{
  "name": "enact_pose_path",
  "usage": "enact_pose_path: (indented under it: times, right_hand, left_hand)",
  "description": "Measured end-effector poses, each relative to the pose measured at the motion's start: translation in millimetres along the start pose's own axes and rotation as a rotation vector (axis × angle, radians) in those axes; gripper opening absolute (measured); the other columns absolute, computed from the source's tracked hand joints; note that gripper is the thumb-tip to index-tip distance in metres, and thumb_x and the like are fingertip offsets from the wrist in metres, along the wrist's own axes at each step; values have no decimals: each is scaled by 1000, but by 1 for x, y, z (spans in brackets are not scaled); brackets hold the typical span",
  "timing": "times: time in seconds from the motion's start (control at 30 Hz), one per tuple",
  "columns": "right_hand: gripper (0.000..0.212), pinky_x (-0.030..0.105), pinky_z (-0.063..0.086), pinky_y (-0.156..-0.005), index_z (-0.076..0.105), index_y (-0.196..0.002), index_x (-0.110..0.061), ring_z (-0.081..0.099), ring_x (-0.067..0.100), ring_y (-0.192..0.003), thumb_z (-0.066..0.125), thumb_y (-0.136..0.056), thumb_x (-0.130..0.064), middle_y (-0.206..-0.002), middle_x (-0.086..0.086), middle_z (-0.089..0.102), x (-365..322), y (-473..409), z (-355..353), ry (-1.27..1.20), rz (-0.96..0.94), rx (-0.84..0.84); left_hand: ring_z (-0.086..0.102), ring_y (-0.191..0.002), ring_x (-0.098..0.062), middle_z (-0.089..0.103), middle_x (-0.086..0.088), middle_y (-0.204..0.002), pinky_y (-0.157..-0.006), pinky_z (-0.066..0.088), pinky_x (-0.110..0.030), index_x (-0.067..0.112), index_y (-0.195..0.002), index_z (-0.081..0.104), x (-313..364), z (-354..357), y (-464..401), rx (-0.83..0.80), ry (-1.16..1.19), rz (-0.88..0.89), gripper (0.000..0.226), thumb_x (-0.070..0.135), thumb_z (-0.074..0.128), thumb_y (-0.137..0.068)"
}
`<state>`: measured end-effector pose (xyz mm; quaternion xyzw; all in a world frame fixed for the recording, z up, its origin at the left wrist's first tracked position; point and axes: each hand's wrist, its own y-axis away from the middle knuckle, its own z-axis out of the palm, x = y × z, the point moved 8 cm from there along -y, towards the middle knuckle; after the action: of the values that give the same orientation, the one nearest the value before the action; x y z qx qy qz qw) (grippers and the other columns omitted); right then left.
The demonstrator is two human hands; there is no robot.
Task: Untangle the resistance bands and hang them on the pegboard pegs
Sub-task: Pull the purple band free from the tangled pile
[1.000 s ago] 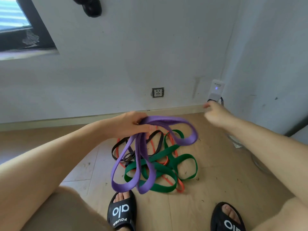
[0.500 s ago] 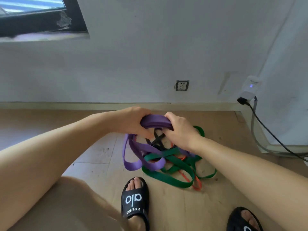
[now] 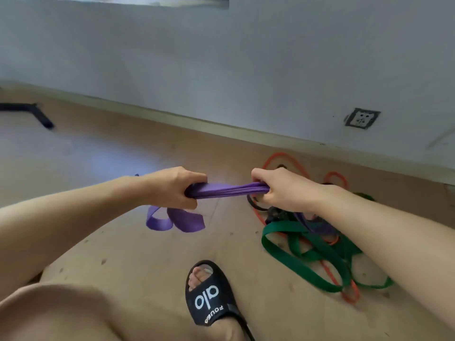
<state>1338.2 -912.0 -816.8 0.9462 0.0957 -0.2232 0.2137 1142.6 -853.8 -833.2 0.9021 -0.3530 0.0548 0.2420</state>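
Both hands are clamped on the purple band (image 3: 226,190): left hand (image 3: 176,187) fisted over one end of a folded multi-layer bundle, right hand (image 3: 283,187) fisted over the other, hands set apart w/ the bundle drawn straight and level between them. Likely reason for this hold: tension across the gap lines up the layers and exposes any twist, so the band can be checked as free before hanging. Below the left hand, two slack purple loops hang clear of the floor (image 3: 110,168). Below the right hand, purple strands run down toward the pile; cannot tell if they are caught in it. Remaining bands lie on the floor under and beyond the right hand and forearm: green band (image 3: 305,264) in wide overlapping loops, orange band (image 3: 283,156) threaded through it and extending toward the wall, black band (image 3: 256,205) just beneath the right fist. These appear knotted together, approx. untouched. No pegboard or pegs in view, so hang stage not yet started; judged early in task. Readable text: black slide sandal (image 3: 211,296), below and between the hands, shows "alo" in large white letters plus a smaller word on the strap, approx. "POWER", not fully legible. Wall socket (image 3: 362,118), beyond the right hand, no legible marking
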Motion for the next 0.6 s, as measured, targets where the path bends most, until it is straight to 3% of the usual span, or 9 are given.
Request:
enact_pose_path:
  times: [0.23,0.4,0.5,0.6]
  right_hand:
    - [12,34,41,-56,50,-92,-28,57,17,-69,59,-99,-27,-81,-1,61,-20,-57,26,33,-58,11]
    - [17,38,47,-63,49,-90,-31,57,17,-74,64,-96,-35,-83,-3,60,-5,-90,42,68,-14,30]
    - [16,41,53,-72,51,-94,-30,61,20,-78,66,-95,-36,-88,-1,63,5,-118,64,54,13,-6]
    - [14,36,49,-65,52,-98,-28,60,17,-77,65,-97,-33,-90,1,64,15,-147,91,26,32,-64]
  left_hand:
    - [54,-64,-18,58,1,-73,-59,42,-28,21,-89,51,-60,17,1,-44,128,-132,10,22,61,-89]
    - [68,-67,-20,65,-5,-83,-64,58,-34,24,-94,54,-88,36,-14,-43,251,-162,6,25,55,-100]
    - [63,-67,-16,64,-2,-84,-58,50,-25,25,-98,54,-107,51,-26,-30,201,-182,9,30,51,-105]
    - [62,-76,-23,63,-1,-84,-65,48,-33,29,-94,53,-136,79,-37,-55,195,-245,13,36,50,-104]
